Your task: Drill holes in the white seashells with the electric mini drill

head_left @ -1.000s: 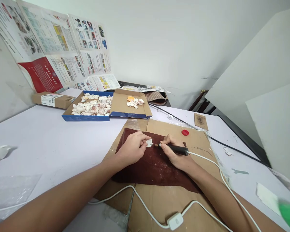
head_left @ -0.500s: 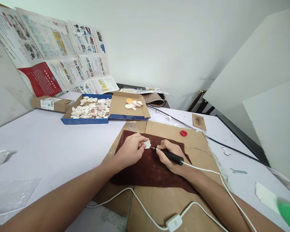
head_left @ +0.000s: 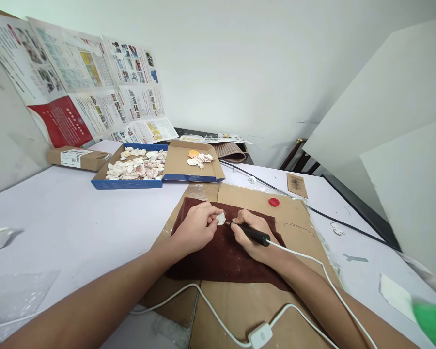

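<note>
Between the thumb and fingers of my left hand (head_left: 199, 224) is a small white seashell (head_left: 221, 219), held a little above a dark brown cloth (head_left: 210, 264). My right hand (head_left: 253, 233) is closed around a black pen-shaped rotary tool (head_left: 253, 234) with a white cord at its back end. The tool's thin tip points left at the shell's right edge; whether it touches is too small to tell. Pale specks lie on the cloth. An inline switch (head_left: 260, 335) sits on a white cord near the front edge.
Cardboard (head_left: 232, 310) lies under the cloth. An open blue box (head_left: 127, 183) of seashells stands back left, several more shells (head_left: 199, 160) on its lid. A red cap (head_left: 273, 202), a wooden block (head_left: 297, 184) and a small grey wrench (head_left: 355, 258) lie to the right.
The tool in my right hand has shifted slightly left, its tip nearer the shell. My left hand still pinches the shell, which looks slightly turned. The view has moved a little.
</note>
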{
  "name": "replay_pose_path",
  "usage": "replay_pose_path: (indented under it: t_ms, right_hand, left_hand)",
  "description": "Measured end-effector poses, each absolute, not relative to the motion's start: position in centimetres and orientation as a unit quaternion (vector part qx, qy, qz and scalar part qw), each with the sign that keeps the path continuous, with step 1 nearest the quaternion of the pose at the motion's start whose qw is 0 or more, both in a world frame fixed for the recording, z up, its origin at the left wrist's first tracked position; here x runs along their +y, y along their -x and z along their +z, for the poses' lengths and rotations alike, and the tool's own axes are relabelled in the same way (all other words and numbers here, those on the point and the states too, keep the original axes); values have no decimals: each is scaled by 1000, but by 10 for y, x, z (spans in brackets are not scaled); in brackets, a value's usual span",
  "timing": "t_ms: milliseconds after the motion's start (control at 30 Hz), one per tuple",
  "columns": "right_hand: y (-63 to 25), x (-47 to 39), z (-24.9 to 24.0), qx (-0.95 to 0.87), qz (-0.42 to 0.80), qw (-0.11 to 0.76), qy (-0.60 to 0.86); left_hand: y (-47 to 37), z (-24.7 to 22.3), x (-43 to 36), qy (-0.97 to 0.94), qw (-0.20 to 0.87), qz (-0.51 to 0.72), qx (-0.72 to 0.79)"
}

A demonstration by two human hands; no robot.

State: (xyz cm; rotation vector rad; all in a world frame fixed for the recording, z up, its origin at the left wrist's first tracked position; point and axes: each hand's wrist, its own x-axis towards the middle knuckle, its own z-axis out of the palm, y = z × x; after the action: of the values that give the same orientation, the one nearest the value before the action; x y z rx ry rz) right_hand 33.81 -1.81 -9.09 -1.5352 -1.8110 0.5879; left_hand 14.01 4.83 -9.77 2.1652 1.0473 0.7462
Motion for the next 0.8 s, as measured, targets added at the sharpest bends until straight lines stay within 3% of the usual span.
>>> replay_pose_path:
  t_ms: [400,800]
  right_hand:
    - [-350,-10,-94,-673,265,408,558]
    - [-353,-17,-101,-698,239,358,572]
  left_hand:
    - [-139,-103,50,-819,310,302,377]
    - [-140,-97,50,-817,315,280,395]
